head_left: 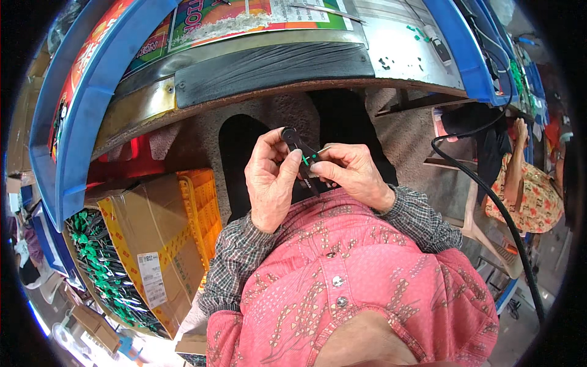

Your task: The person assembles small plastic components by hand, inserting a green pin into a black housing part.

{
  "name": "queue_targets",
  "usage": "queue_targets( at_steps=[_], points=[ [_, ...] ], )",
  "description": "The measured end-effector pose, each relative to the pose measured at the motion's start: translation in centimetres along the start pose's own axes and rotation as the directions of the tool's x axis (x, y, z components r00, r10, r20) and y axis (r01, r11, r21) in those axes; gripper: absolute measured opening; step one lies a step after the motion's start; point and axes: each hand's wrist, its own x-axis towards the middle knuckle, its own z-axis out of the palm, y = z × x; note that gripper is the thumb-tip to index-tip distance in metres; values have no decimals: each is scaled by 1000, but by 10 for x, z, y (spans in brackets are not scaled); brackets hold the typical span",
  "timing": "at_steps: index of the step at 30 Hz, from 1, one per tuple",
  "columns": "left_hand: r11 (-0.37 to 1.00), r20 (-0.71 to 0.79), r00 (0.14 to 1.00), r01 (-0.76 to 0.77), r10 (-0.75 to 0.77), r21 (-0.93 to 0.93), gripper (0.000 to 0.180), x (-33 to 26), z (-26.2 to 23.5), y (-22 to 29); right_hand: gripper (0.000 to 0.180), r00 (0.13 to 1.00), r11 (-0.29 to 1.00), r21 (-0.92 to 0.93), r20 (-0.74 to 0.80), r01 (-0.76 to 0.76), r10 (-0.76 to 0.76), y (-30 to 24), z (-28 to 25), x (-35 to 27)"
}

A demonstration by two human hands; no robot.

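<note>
A slim, plastic-looking black part with a rounded head [291,136] slants between the hands, gripped by the left hand [272,180], its narrow tail showing below. A small bright-green piece [306,160] crosses its middle, close to the right hand [351,174].

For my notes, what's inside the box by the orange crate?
Green and black pieces crowd the open side of the box; anything deeper is hidden by them and its walls.

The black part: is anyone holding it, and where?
Yes: the left hand holds the black part at its rounded end. The right hand is by the green piece; its exact grip is unclear.
</note>
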Motion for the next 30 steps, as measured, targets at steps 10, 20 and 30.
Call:
queue_targets(
  at_steps=[10,20,30],
  points=[
    [1000,2,1000,6,-6,-3,31,0,1,1,15,996,999,9,-71,51,-51,3,7,-2],
    [1000,11,1000,11,-11,14,30,4,2,3,15,994,997,-54,-94,59,-64,1,8,-2],
    [1000,3,1000,-8,7,28,24,10,4,9,15,996,999,31,-79,38,-36,-1,7,0]
  ],
)
